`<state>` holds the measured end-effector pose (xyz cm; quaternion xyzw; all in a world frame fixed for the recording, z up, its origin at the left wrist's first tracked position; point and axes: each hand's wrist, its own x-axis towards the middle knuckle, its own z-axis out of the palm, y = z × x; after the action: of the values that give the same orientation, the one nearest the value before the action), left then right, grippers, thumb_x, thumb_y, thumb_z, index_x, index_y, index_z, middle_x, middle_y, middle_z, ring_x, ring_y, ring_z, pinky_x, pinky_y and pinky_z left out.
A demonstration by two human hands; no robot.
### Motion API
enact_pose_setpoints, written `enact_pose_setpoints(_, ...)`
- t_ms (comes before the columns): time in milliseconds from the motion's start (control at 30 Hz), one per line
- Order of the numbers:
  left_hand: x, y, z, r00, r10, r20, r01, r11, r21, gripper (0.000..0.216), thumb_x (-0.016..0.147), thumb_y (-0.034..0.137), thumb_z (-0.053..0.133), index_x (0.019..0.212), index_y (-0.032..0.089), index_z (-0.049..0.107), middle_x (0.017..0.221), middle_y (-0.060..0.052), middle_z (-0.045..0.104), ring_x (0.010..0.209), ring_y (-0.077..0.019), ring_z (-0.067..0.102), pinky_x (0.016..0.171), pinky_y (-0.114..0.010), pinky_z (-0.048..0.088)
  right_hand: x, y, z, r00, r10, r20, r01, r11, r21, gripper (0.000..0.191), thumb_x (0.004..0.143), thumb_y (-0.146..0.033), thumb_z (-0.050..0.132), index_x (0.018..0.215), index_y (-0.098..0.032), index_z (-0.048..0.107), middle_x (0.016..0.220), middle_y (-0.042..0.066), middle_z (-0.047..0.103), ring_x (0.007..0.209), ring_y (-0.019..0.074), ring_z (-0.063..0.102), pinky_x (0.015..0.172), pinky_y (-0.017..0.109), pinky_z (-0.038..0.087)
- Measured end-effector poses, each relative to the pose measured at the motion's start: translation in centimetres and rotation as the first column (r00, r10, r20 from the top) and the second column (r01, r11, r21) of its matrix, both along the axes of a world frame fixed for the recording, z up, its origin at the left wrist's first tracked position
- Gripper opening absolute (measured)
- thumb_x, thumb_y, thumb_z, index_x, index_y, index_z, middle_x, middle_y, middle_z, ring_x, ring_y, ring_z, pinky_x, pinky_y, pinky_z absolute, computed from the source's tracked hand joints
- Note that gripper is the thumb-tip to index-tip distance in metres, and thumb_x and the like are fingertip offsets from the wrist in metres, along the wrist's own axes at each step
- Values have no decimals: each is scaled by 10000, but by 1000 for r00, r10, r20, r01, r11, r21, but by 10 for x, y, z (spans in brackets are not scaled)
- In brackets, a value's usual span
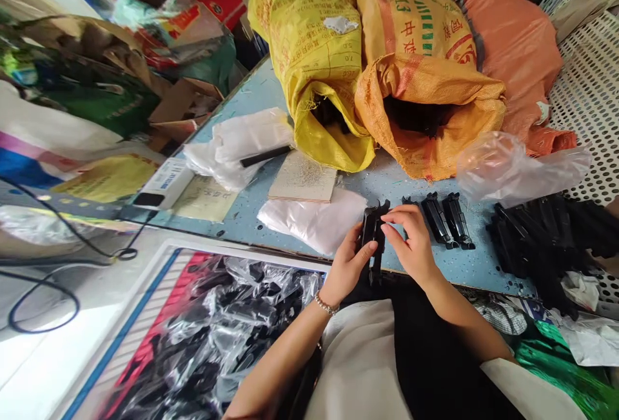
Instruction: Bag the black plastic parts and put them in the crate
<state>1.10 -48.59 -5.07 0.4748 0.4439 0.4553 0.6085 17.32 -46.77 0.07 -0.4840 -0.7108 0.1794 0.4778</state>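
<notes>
My left hand (349, 259) is wrapped round a long black plastic part (371, 230), held nearly upright above the table's front edge. It looks like two slim pieces side by side, though the fingers cover some of it. At its upper right side, the thumb and index finger of my right hand (411, 239) close on the edge. Just right of that hand, black plastic parts (447, 220) lie side by side on the blue table (251, 226). A white plastic bag (314, 217) lies flat to the left of my hands.
Yellow (319, 39) and orange (430, 94) woven sacks lie with their mouths facing me. More black parts (536, 233) are heaped at right, near a clear bag (512, 165). A board (304, 178) rests mid-table. Lower left, a crate (140, 317) holds bagged black parts.
</notes>
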Motion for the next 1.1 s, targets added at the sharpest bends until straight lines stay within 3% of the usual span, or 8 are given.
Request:
enact_pose_setpoints(233,2,-2,2,982,45,-183,-36,998,50,548,914,452,644,1362,174,493,1333,-127,629,1229,-266,597,1080,-418,451,-6,-8,-9,1000,1,-23,-2,999,-42,267,988,-202,563,1186,-303,710,1079,63,634,1035,202,627,871,369,556)
enact_pose_setpoints(467,4,-3,-2,931,134,-339,-48,967,250,485,934,382,629,1359,202,480,1291,-120,621,1194,-257,601,1036,-418,476,-9,-13,-9,995,-16,-96,7,996,-93,295,995,-197,548,1210,-311,714,1086,56,631,1033,182,638,889,339,556)
enact_pose_setpoints(733,2,-10,1,834,192,-517,16,929,370,483,956,344,592,1390,203,434,1226,-138,610,1137,-274,612,972,-441,510,-8,-11,-2,989,-85,-123,66,987,-149,59,929,-245,657,981,-249,685,1004,43,618,968,189,623,881,358,546)
enact_pose_setpoints(967,0,-13,7,839,163,-518,30,938,344,487,944,367,616,1375,208,456,1211,-129,623,1132,-271,618,978,-435,508,-1,-4,4,998,-6,-55,-1,992,-124,60,931,-227,646,898,-245,600,937,21,586,910,181,586,806,333,515)
enact_pose_setpoints(1100,0,-15,13,877,117,-465,26,957,289,480,942,377,624,1360,196,474,1238,-132,623,1161,-270,608,1008,-436,489,-1,-4,3,999,8,33,-8,1000,9,79,960,-189,599,909,-243,573,946,36,581,926,193,579,837,368,501)
